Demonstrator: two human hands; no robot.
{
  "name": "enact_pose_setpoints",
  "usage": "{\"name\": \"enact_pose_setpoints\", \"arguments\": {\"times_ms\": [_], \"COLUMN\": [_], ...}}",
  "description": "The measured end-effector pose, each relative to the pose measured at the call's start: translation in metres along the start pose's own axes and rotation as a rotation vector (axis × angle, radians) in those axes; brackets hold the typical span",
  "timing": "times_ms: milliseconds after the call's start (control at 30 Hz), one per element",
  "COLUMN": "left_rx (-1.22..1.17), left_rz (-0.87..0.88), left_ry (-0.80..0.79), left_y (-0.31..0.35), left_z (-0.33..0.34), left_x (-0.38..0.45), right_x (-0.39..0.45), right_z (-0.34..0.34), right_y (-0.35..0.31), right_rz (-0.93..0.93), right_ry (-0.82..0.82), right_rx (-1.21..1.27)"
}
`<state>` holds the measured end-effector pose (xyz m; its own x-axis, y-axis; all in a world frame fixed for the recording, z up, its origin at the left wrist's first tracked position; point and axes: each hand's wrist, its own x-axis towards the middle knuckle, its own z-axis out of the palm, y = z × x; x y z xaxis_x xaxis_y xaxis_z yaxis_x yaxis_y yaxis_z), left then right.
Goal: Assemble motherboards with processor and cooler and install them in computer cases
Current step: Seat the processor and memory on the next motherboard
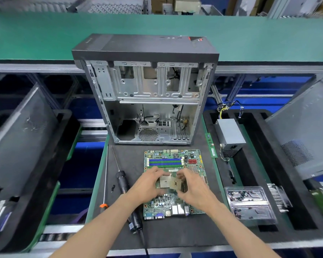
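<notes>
On the left part of the black mat (157, 231), a long thin rod (116, 159) and an electric screwdriver (126, 190) are laid beside the motherboard; a few loose screws (112, 188) lie just left of the screwdriver. The screws could be knocked off the mat's left edge by the left forearm, which passes over the screwdriver's lower end.

The motherboard (172, 205) is laid flat in the middle of the mat, toward its near edge, with the open computer case (147, 101) standing behind it at the far edge. The left hand (145, 185) is placed at the left side of the processor socket (165, 180), fingers curled at the socket frame; whether anything is actually gripped cannot be told. The right hand (192, 185) is placed at the socket's right side, and a narrow pinch on what appears to be the processor (175, 183) is judged, the chip being held tilted above the socket. Judged risks: a tilted or misoriented drop could bend the socket contacts; a slip of the pinch could let the chip fall onto the board; the contacts could be touched by bare fingers.

At the mat's right edge, a memory stick (211, 146) is laid close to the board. On the right-hand tray, a power supply (230, 136) and clear plastic packs (250, 203) are kept well apart from the work.
</notes>
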<state>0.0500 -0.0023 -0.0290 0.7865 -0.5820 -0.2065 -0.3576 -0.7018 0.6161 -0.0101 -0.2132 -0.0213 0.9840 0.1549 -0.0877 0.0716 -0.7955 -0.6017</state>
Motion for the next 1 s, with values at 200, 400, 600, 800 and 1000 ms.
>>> {"name": "enact_pose_setpoints", "arguments": {"times_ms": [200,400,600,800,1000], "left_rx": [-0.154,-0.159,0.021,0.035,-0.065], "left_rz": [-0.015,0.019,0.054,0.067,0.006], "left_ry": [0.074,0.100,0.136,0.117,0.047], "left_y": [-0.004,0.003,0.006,0.007,0.007], "left_z": [-0.002,0.000,0.000,-0.003,-0.011], "left_x": [-0.011,-0.012,-0.006,-0.004,-0.006], "right_x": [0.002,0.005,0.008,0.009,0.009], "right_z": [0.010,0.013,0.012,0.011,0.010], "right_y": [-0.008,-0.017,-0.022,-0.019,-0.019], "right_rz": [-0.037,-0.074,-0.079,-0.045,-0.005], "right_ry": [-0.007,-0.014,-0.061,-0.063,-0.041], "right_rx": [-0.006,0.016,-0.037,-0.002,0.115]}}
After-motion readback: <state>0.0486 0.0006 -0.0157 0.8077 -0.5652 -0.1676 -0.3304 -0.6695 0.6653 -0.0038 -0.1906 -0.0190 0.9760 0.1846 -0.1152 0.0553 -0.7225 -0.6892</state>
